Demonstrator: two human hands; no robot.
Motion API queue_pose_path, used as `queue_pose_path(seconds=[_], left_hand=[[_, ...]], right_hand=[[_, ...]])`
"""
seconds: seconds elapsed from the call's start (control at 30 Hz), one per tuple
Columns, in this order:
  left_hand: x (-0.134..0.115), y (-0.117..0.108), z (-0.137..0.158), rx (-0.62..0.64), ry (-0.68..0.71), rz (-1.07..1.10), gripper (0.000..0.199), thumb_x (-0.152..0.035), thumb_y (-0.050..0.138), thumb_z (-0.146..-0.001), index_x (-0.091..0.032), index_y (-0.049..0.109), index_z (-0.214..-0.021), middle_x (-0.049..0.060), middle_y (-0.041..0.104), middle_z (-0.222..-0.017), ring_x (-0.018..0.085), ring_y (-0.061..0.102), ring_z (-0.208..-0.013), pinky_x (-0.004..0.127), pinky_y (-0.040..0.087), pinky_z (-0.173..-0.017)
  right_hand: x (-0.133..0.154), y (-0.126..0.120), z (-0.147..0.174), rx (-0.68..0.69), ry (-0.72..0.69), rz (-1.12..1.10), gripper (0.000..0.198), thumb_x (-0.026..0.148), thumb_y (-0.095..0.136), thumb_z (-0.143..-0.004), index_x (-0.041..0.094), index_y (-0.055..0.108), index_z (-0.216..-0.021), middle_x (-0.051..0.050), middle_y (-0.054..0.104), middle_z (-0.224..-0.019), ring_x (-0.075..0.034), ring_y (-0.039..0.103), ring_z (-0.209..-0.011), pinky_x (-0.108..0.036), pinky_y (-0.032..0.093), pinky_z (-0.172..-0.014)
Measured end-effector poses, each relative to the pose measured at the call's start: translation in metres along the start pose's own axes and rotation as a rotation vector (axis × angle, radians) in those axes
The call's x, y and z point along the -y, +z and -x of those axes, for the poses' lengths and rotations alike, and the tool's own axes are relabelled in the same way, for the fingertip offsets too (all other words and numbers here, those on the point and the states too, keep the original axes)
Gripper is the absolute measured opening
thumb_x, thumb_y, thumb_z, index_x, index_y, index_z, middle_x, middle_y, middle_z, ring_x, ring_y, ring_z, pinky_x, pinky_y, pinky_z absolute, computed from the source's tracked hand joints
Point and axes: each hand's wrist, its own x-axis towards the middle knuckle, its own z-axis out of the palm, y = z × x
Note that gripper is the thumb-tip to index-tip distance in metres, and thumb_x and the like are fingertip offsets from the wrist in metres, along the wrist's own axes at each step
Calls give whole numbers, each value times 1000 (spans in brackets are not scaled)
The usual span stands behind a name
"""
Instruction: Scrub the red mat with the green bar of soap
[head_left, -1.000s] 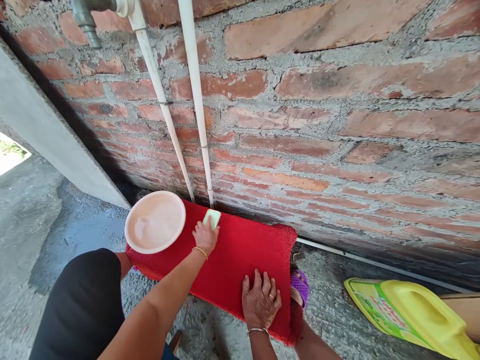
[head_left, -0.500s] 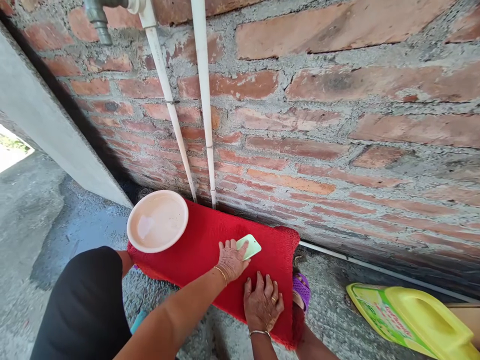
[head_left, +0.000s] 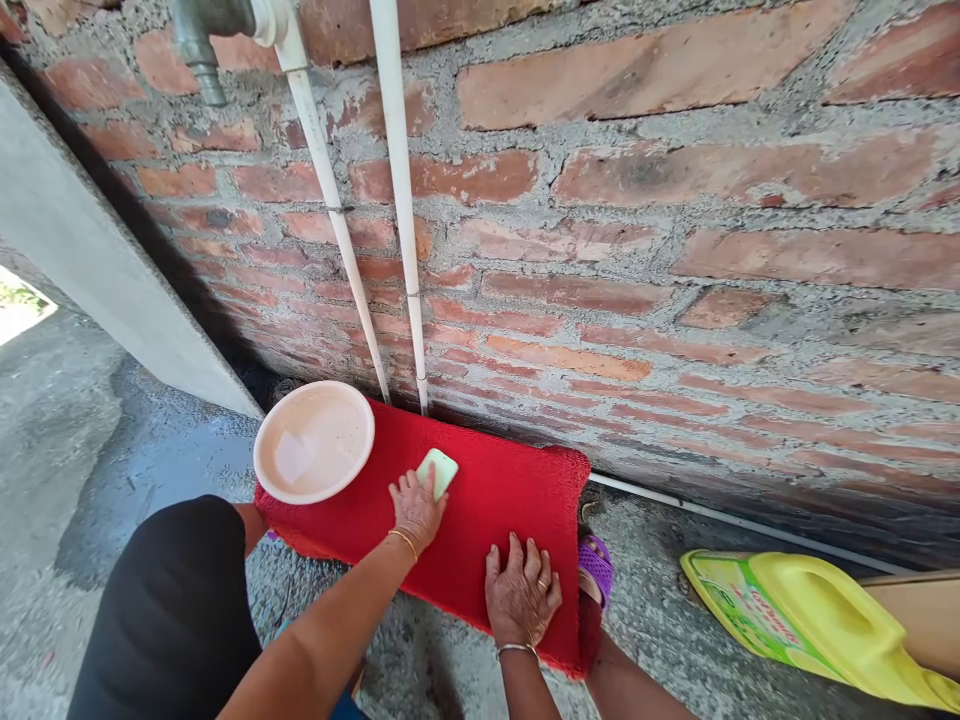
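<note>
A red fleecy cloth [head_left: 510, 480] is spread over a low, long support that it hides. My left hand [head_left: 418, 508] is closed on a pale green scrubbing brush [head_left: 444, 474], its flat back up and its underside hidden against the cloth. Toward the right end of the cloth, my right hand [head_left: 522, 592] lies palm down with the fingers spread, holding nothing. A pale pink basin [head_left: 352, 462] of water sits on the cloth's left end, to the left of my left hand.
Behind the cloth rises a brick wall [head_left: 570, 290] with white pipes [head_left: 401, 180] and a tap [head_left: 202, 60]. A yellow detergent bottle [head_left: 817, 620] lies on the concrete floor at right. A grey slab [head_left: 112, 240] leans at left. My knee [head_left: 169, 610] is close to the basin.
My left hand has slid the brush leftward over the cloth, closer to the basin. My right hand stays flat in about the same place. The view has shifted slightly.
</note>
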Motion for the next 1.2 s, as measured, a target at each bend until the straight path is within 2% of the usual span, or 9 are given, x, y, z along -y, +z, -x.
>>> queue_pose_path(seconds=[0.1,0.17,0.23,0.4,0.5,0.73,0.83,1.07,1.2], left_hand=[[-28,12,26,-30,276,44,65,-61,51,-83,-37,40,-142,10,57,-116,27,52,-102,50,38,-92],[-31,14,34,-52,364,72,66,-63,51,-82,-39,40,-142,9,57,-115,26,52,-102,50,38,-92],[-17,10,33,-60,298,71,64,-62,51,-83,-38,41,-141,10,58,-114,26,53,-100,48,40,-90],[49,-4,10,-74,-67,-29,58,-51,48,-88,-27,45,-141,14,60,-106,26,56,-93,44,45,-81],[66,-2,9,-112,-98,-81,57,-48,48,-89,-26,44,-141,14,61,-105,27,57,-93,45,45,-81],[13,21,45,-131,265,-15,63,-57,53,-83,-32,45,-140,10,60,-106,25,54,-94,47,43,-85],[7,23,51,-129,392,35,63,-60,52,-83,-36,43,-140,8,59,-106,24,53,-94,47,42,-86],[72,5,18,-120,-16,-66,57,-51,48,-88,-27,47,-139,14,60,-107,28,56,-94,47,43,-83],[82,7,16,-145,-47,-91,56,-49,46,-89,-27,46,-140,15,61,-105,28,57,-91,46,44,-80]], right_hand=[[-1,1,1,0,-14,-5,40,38,45,-91,11,70,-107,-18,64,-115,-32,51,-114,-48,36,-96],[-1,2,2,20,-8,-12,40,38,45,-90,12,69,-108,-18,63,-116,-33,50,-115,-49,36,-96],[0,2,2,37,1,-19,39,38,45,-90,12,69,-108,-18,63,-116,-33,50,-115,-50,36,-95],[2,0,2,29,-1,-11,40,39,45,-90,12,69,-107,-19,63,-116,-32,51,-114,-49,36,-95],[1,1,2,51,0,-9,40,39,45,-90,12,69,-108,-19,63,-116,-33,50,-115,-50,36,-95],[1,3,3,27,1,-10,40,39,45,-91,12,69,-107,-18,63,-116,-33,51,-115,-49,35,-95],[0,4,3,41,4,-21,40,39,44,-91,12,69,-108,-19,62,-117,-33,50,-115,-51,36,-94],[2,4,4,50,14,-34,40,39,45,-90,13,69,-108,-18,62,-116,-34,50,-116,-51,35,-95],[3,3,3,52,28,-33,39,39,45,-90,14,69,-108,-18,62,-117,-33,50,-116,-50,35,-96]])
